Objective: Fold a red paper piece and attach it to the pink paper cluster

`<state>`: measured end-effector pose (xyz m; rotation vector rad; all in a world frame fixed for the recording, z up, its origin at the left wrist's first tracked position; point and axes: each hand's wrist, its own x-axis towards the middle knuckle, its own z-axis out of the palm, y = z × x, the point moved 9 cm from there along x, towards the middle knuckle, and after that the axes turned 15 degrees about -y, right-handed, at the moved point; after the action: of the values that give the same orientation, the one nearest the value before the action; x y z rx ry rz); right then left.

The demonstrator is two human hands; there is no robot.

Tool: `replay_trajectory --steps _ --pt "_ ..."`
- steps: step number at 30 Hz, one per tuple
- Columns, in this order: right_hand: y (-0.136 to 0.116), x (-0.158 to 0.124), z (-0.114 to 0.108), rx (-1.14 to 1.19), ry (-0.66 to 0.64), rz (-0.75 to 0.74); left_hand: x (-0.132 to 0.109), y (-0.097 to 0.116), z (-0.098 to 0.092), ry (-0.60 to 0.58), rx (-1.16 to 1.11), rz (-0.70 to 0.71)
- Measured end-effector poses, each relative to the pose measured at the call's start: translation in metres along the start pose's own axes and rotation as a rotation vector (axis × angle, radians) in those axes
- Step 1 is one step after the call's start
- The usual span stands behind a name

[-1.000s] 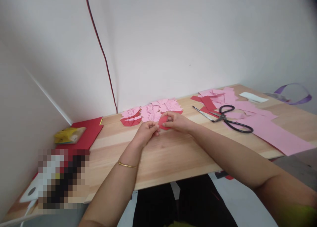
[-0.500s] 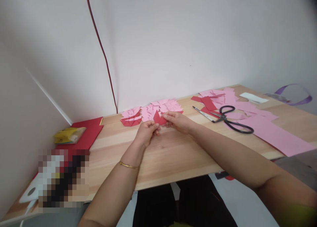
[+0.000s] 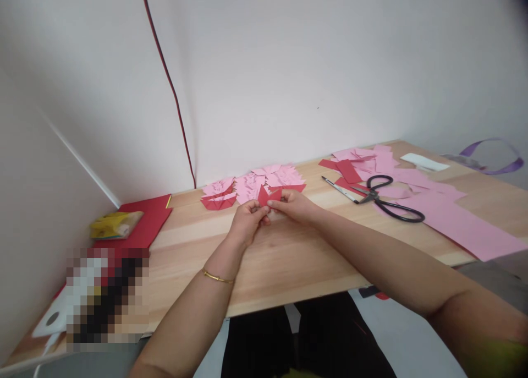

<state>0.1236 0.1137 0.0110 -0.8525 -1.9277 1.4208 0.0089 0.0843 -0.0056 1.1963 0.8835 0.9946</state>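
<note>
A small folded piece of red paper (image 3: 270, 197) with pointed upper corners is pinched between both hands, above the wooden table (image 3: 280, 257). My left hand (image 3: 248, 222) grips its lower left part, and a gold bracelet circles that wrist. Thumb and fingers of my right hand (image 3: 292, 205) close on its right part. Just behind the hands lie pink folded paper pieces (image 3: 247, 186) in clusters. Among them sits a red folded paper boat shape (image 3: 218, 202), left of my left hand. The fingers partly cover the held paper.
To the right lie black-handled scissors (image 3: 373, 195), a pen (image 3: 340, 190), red and pink paper scraps (image 3: 358, 160) and a large pink sheet (image 3: 466, 224). On the left are red sheets (image 3: 154, 215) under a yellow packet (image 3: 115, 225). A white wall (image 3: 289, 81) rises behind.
The right thumb and fingers have shifted on the red paper, and a second pointed corner now shows at its right. Both hands stay in nearly the same place.
</note>
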Motion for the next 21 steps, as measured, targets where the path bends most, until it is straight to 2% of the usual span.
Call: replay_trajectory --steps 6,13,21 --pt "-0.008 -0.001 0.002 0.024 0.010 -0.072 0.000 0.004 -0.002 0.016 0.090 0.038" --pt "-0.015 -0.002 0.005 0.047 -0.026 -0.139 -0.001 0.019 0.005 -0.076 0.209 0.111" --pt "-0.013 -0.005 0.007 0.047 0.037 -0.078 -0.001 0.024 0.009 -0.140 0.321 0.129"
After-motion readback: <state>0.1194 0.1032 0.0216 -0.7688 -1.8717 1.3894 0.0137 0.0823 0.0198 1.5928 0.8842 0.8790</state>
